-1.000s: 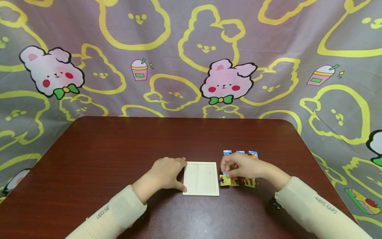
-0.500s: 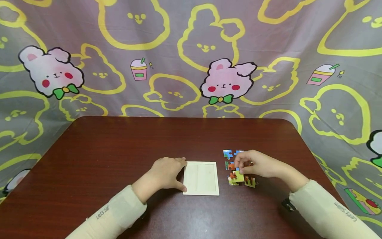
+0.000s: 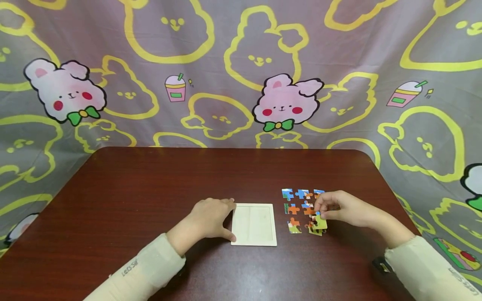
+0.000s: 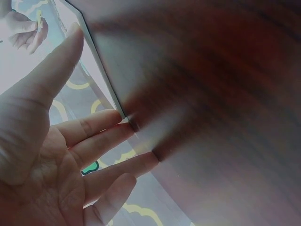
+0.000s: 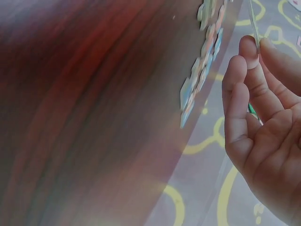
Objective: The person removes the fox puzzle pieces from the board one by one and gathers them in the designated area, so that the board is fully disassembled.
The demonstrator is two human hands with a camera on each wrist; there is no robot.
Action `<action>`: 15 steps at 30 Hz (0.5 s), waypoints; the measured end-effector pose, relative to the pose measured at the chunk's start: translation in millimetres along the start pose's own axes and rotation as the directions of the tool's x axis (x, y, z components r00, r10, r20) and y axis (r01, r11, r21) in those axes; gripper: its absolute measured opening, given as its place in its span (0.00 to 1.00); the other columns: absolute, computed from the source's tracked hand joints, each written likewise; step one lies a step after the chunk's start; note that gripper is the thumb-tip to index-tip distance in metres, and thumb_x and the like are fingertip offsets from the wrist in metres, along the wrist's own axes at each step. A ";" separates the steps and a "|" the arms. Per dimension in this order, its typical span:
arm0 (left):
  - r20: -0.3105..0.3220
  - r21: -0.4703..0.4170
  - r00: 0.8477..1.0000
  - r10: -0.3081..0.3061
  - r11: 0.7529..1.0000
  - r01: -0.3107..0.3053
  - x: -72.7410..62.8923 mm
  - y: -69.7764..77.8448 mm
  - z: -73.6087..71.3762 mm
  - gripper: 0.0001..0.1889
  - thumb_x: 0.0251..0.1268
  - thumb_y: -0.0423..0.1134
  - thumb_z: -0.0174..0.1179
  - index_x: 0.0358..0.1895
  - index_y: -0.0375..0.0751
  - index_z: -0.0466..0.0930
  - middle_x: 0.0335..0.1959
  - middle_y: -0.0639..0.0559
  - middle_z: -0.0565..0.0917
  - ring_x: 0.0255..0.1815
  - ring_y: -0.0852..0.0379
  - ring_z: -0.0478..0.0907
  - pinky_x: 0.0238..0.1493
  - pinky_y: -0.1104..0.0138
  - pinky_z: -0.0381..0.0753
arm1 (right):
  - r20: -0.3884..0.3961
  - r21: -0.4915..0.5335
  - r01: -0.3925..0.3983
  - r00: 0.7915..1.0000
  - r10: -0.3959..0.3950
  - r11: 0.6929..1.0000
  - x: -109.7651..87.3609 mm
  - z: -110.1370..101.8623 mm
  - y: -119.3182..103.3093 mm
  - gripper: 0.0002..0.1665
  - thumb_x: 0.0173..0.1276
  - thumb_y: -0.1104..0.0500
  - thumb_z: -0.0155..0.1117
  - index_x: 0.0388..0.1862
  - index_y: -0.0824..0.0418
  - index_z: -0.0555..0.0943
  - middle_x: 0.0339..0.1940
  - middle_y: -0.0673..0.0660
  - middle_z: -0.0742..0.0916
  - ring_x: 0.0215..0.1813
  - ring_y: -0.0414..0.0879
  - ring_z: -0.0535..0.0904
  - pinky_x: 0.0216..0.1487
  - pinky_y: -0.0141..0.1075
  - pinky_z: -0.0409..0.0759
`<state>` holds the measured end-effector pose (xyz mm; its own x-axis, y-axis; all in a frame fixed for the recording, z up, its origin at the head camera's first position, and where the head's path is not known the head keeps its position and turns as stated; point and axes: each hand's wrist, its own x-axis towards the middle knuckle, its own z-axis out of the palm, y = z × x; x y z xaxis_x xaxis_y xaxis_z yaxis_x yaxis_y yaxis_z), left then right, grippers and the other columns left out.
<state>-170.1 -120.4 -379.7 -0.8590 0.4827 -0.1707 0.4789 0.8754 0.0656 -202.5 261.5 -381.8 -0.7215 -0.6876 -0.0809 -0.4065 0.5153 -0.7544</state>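
Observation:
In the head view, my left hand (image 3: 211, 217) spans the left edge of a square, pale wooden puzzle tray (image 3: 260, 225). Its thumb and fingertips touch the tray's edge, the fingers fairly straight, as the left wrist view also shows. A yellow-green jigsaw piece (image 3: 321, 223) with a blue tab is pinched between the thumb and forefinger of my right hand (image 3: 344, 205). The right wrist view shows this piece (image 5: 254, 21) edge-on, raised off the table. Below it lie loose jigsaw pieces (image 3: 294, 226), partly hidden by the hand and the held piece.
Several pieces lie in loose rows right of the tray, among them a blue corner piece (image 3: 287, 193) and an orange one (image 3: 291, 209). The dark reddish-brown table (image 3: 169, 179) ends at a patterned cloth backdrop (image 3: 222, 83) on the far side and both flanks.
My right hand has carried the pinched piece rightward, from beside the tray to over the right end of the loose pieces, uncovering those on the left. The left hand and tray stay put.

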 end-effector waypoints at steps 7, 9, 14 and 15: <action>-0.008 0.007 1.000 0.013 1.000 -0.013 -0.4 -0.8 1.4 0.46 0.41 0.67 0.74 0.65 0.46 0.76 0.69 0.49 0.77 0.64 0.46 0.79 0.56 0.50 0.81 | -0.002 0.013 0.007 1.000 -0.007 1.000 -12.5 -4.9 12.3 0.05 0.69 0.65 0.64 0.43 0.63 0.80 0.31 0.49 0.85 0.35 0.35 0.79 0.38 0.31 0.78; -0.010 0.013 1.000 0.021 1.000 -0.021 -0.4 -1.1 2.3 0.46 0.41 0.67 0.74 0.65 0.45 0.76 0.69 0.48 0.76 0.64 0.46 0.79 0.56 0.50 0.81 | 0.000 0.011 0.010 1.000 -0.010 1.000 -14.9 -4.9 16.1 0.06 0.69 0.65 0.64 0.43 0.63 0.80 0.31 0.50 0.85 0.35 0.37 0.79 0.38 0.30 0.79; -0.007 0.022 1.000 0.030 0.999 -0.029 -0.1 -1.4 2.8 0.46 0.42 0.67 0.73 0.66 0.45 0.76 0.69 0.47 0.76 0.65 0.46 0.78 0.57 0.51 0.81 | 0.007 0.026 -0.002 1.000 0.002 1.000 -18.8 -4.8 21.9 0.06 0.69 0.64 0.64 0.43 0.64 0.80 0.30 0.50 0.86 0.34 0.37 0.79 0.37 0.30 0.78; -0.005 0.023 1.000 0.029 0.999 -0.029 0.1 -1.6 2.9 0.46 0.42 0.67 0.73 0.66 0.45 0.76 0.69 0.47 0.76 0.65 0.46 0.78 0.57 0.51 0.80 | 0.008 0.031 -0.005 1.000 0.005 1.000 -19.2 -5.0 22.4 0.06 0.69 0.64 0.64 0.43 0.64 0.80 0.30 0.50 0.86 0.34 0.37 0.79 0.36 0.30 0.77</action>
<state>-170.4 -121.8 -382.7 -0.8457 0.5080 -0.1633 0.5075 0.8603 0.0478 -200.5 288.8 -393.9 -0.7191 -0.6891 -0.0895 -0.3856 0.5028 -0.7736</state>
